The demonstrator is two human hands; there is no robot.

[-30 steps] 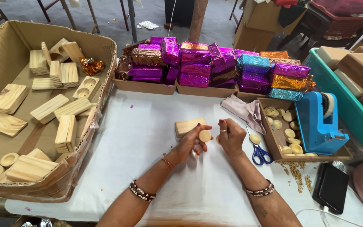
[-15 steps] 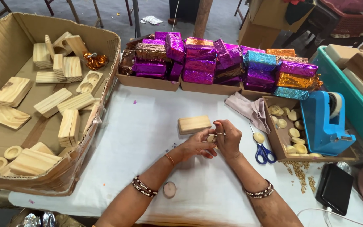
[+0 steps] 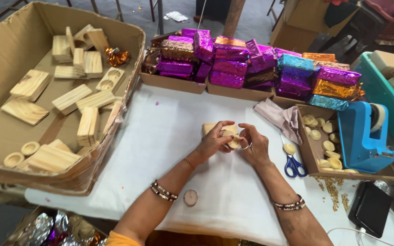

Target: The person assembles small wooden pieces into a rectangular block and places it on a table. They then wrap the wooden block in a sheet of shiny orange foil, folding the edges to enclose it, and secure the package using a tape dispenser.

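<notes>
Head view showed both hands' fingers (image 3: 226,132) closed around a small wooden block (image 3: 213,128), seemingly light, stiff, best gripped by its edges.

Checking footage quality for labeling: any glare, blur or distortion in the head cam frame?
Head view: even, soft light with faint shadows; bright glints on the foil-wrapped packs; slight blur on the left hand and right hand around the small wooden block; wide-angle bending at the cardboard box edges.
</notes>
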